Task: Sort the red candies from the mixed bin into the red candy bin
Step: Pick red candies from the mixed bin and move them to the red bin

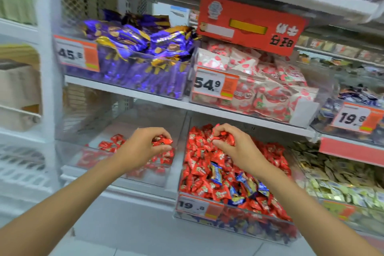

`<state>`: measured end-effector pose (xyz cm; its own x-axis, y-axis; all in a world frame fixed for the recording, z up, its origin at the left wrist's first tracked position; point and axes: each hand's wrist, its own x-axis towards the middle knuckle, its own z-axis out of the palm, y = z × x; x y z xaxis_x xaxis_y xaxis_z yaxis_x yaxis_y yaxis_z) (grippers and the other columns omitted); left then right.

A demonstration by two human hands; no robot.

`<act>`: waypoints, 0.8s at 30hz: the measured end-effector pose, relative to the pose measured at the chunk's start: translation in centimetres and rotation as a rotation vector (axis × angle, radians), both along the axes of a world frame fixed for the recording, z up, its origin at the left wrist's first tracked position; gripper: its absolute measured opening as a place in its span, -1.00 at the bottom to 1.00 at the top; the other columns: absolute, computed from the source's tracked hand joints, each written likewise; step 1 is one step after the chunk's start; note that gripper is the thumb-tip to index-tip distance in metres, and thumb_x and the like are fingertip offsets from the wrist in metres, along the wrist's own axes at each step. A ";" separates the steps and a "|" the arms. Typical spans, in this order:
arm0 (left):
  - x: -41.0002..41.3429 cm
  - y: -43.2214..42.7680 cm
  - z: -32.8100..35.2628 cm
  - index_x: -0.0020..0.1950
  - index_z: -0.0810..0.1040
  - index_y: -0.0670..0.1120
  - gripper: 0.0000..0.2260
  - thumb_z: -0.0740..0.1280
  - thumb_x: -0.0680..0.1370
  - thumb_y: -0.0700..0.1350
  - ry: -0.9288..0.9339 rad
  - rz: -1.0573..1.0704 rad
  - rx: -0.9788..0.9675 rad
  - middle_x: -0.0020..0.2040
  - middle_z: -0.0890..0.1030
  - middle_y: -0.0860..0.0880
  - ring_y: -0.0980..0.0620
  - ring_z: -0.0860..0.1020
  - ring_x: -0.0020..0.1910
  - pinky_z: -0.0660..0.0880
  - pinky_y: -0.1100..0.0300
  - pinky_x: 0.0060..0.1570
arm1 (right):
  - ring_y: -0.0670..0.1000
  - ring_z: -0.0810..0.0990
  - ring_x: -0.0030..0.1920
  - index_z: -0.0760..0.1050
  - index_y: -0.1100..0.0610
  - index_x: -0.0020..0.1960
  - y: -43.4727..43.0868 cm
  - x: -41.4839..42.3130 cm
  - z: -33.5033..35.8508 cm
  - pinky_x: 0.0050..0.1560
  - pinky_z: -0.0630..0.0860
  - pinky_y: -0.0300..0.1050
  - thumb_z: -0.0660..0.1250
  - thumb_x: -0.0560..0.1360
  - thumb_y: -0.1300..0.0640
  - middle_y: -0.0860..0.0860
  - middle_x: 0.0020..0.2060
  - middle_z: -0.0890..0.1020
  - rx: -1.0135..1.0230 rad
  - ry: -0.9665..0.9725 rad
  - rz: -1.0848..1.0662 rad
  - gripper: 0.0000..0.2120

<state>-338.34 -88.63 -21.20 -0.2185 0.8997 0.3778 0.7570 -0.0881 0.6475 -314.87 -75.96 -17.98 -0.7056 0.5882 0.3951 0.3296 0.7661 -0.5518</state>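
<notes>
Shop shelves hold two clear bins. Left hand (143, 145) fingers pinch red candies (161, 141) above the red candy bin (116, 172). Right hand (234, 147) fingers clutch red candies over the mixed bin (234, 220).

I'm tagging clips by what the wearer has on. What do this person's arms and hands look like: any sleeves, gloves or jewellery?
Both arms are bare as far as the frame reaches: no sleeve shows on the left forearm or the right forearm. The left hand and right hand wear no gloves, and no watch, bracelet or ring is visible.
</notes>
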 end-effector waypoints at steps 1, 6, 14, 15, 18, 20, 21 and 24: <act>-1.1 0.1 -0.1 -0.15 0.58 0.08 -0.84 0.50 0.41 -0.14 0.006 0.022 -0.001 -0.23 0.58 0.34 0.32 0.54 -0.26 0.38 0.48 -0.25 | -0.07 0.53 0.06 0.42 -0.17 -0.12 -0.6 -1.4 0.5 0.12 0.37 -0.23 0.40 0.49 0.18 -0.03 -0.01 0.59 0.019 0.009 0.043 -0.73; -8.9 0.1 -1.5 -0.07 0.62 -0.06 -0.87 0.50 0.42 -0.15 0.037 0.254 -0.058 -0.32 0.53 0.17 0.25 0.47 -0.35 0.33 0.36 -0.31 | -0.01 0.49 -0.10 0.53 0.12 -0.05 -0.8 -11.6 0.8 -0.01 0.36 -0.17 0.41 0.45 0.20 0.00 -0.13 0.58 0.153 -0.137 0.218 -0.90; -16.4 0.0 -4.8 0.19 0.56 0.18 -0.54 0.47 0.32 0.24 0.169 0.391 -0.375 0.16 0.55 0.02 -0.05 0.51 0.18 0.42 -0.06 0.20 | 0.04 0.51 0.16 0.45 0.13 0.31 3.2 -22.3 -3.8 0.14 0.40 -0.19 0.46 0.42 -0.04 0.07 0.17 0.56 0.004 -0.635 0.182 -0.48; -16.4 0.1 -4.9 0.22 0.53 0.21 -0.48 0.44 0.29 0.31 0.187 0.375 -0.394 0.23 0.52 0.03 -0.05 0.46 0.25 0.38 -0.11 0.25 | 0.05 0.45 0.29 0.37 0.09 0.40 3.3 -22.5 -3.9 0.28 0.36 -0.16 0.45 0.41 -0.11 0.06 0.31 0.48 0.027 -0.726 0.185 -0.35; -14.7 0.4 -3.9 0.27 0.51 0.14 -0.51 0.45 0.38 0.22 0.165 0.321 -0.339 0.29 0.52 0.03 -0.02 0.47 0.27 0.39 -0.04 0.27 | 0.10 0.43 0.33 0.41 0.06 0.38 3.7 -20.5 -3.0 0.34 0.35 -0.08 0.40 0.46 -0.11 0.09 0.33 0.48 0.164 -0.655 0.149 -0.45; -12.5 1.1 -3.0 0.27 0.53 0.08 -0.59 0.45 0.44 0.10 0.176 0.273 -0.271 0.27 0.55 0.02 0.00 0.49 0.26 0.41 0.01 0.26 | 0.10 0.50 0.24 0.51 0.06 0.27 3.9 -16.6 -2.1 0.29 0.38 -0.05 0.38 0.49 -0.03 0.09 0.22 0.57 0.245 -0.494 0.105 -0.62; -11.1 1.6 -2.5 0.26 0.54 0.07 -0.61 0.45 0.45 0.07 0.180 0.241 -0.243 0.25 0.56 0.02 0.01 0.50 0.24 0.41 0.03 0.25 | 0.09 0.53 0.20 0.55 0.07 0.20 4.0 -14.0 -1.8 0.26 0.41 -0.03 0.37 0.50 0.01 0.07 0.16 0.60 0.284 -0.420 0.080 -0.70; -6.1 3.4 -1.3 0.24 0.56 0.03 -0.66 0.43 0.48 0.01 0.220 0.101 -0.172 0.18 0.60 0.01 0.02 0.54 0.18 0.43 0.09 0.21 | 0.07 0.55 0.09 0.60 0.04 0.07 4.0 -5.3 -2.2 0.17 0.44 0.06 0.38 0.48 0.12 -0.02 0.02 0.62 0.309 -0.287 -0.053 -0.83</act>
<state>-344.40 -85.21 -22.46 -0.2401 0.9325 0.2697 0.8802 0.0920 0.4656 -320.19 -71.95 -20.18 -0.7849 0.5109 0.3506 0.4794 0.8592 -0.1787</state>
